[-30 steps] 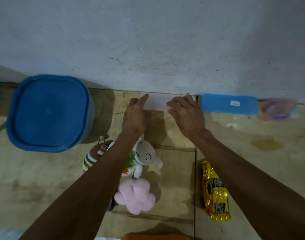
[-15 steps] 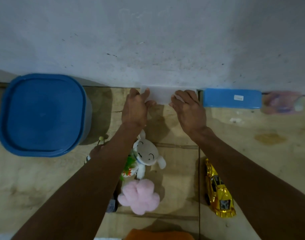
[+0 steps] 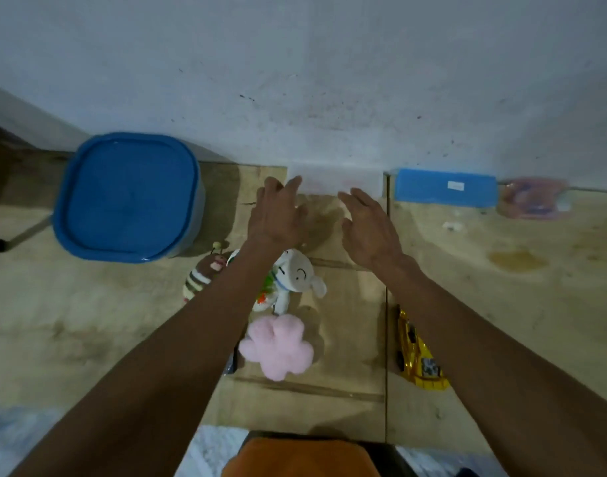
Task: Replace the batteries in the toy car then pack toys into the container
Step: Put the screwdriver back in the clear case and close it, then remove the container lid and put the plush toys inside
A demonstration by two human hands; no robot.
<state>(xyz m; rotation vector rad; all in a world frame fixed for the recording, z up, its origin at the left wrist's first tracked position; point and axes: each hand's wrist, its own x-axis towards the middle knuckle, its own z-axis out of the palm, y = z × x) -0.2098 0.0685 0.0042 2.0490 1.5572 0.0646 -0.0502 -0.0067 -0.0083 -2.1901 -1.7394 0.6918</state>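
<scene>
Lying on the wooden tabletop near its front edge, the gold toy car sits just right of a seam in the boards, partly hidden under the right forearm. Well to its left and farther back stands the blue-lidded container, its lid on, close to the pale wall. Between the two lie the soft toys: a pink plush nearest the front, a white plush with a drawn face just behind it, and a striped brown plush to the left of that one, the last two partly covered by the left forearm.

Both arms reach forward over these toys. The left hand has its fingers extended and loosely spread, holding nothing, with the fingertips at the near edge of a flat translucent white box that lies against the wall; whether they touch it cannot be told. The right hand is likewise relaxed and empty, its fingers pointing toward the same box.

To the right of the white box, also along the wall, lies a flat blue case with a small white label, and beyond it a blurred pinkish packet. An orange object shows at the bottom edge.
</scene>
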